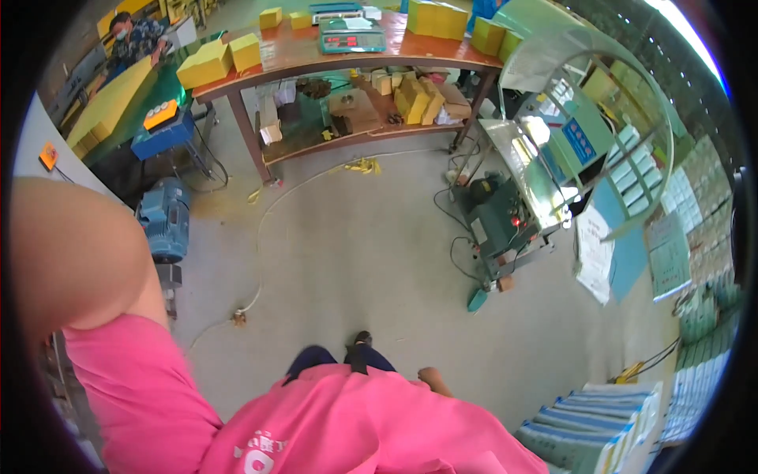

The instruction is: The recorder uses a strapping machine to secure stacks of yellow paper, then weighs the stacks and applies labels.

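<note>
My left arm is raised and bent very close at the left side, large and blurred, in a rolled-up pink sleeve. Where its hand ends and what its fingers do cannot be made out. Low beside my pink top, my right hand hangs over the grey floor, small and seen from above. Its fingers are foreshortened, and no object shows in it. Neither hand is seen touching any of the things around.
Ahead stands a table with a digital scale and yellow paper blocks. A blue motor is at left; a wheeled machine at right. Blue-white stacked packs lie lower right. A cable crosses the floor. A person sits far left.
</note>
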`<state>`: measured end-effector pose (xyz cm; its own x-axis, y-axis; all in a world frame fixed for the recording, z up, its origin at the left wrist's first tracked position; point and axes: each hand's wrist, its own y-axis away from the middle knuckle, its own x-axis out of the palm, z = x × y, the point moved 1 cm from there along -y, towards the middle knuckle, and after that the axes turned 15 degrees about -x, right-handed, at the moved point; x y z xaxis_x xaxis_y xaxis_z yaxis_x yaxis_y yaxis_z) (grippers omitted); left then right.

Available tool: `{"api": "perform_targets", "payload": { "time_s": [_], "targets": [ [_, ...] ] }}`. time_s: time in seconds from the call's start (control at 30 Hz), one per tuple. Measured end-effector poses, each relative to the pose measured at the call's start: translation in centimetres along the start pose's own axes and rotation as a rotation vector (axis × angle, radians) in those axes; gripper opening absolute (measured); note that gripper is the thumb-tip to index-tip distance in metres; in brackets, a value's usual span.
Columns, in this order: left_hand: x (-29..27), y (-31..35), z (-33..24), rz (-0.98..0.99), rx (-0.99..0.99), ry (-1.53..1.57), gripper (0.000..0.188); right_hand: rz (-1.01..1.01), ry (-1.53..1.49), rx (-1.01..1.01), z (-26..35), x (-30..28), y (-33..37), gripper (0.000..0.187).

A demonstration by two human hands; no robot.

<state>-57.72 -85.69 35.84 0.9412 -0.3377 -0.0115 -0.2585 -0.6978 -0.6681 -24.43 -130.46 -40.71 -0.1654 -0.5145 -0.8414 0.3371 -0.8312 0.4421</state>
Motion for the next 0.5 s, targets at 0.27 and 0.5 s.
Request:
{"api": "perform_targets", "payload": {
  "time_s": [0.27, 0.5],
  "targets": [
    [2.2, -13.8, 12.3, -0.054, 0.070, -0.182, 0.030, -0.239, -0.967, 0.748, -11.3, -27.6, -13.9, 0.029],
    [2.6, -27.4, 25.6, -0.118, 0.153, -0.261, 0.029, -0.363, -1.203, 0.618, -16.2, -34.0, -28.3, 0.039]
  ]
}}
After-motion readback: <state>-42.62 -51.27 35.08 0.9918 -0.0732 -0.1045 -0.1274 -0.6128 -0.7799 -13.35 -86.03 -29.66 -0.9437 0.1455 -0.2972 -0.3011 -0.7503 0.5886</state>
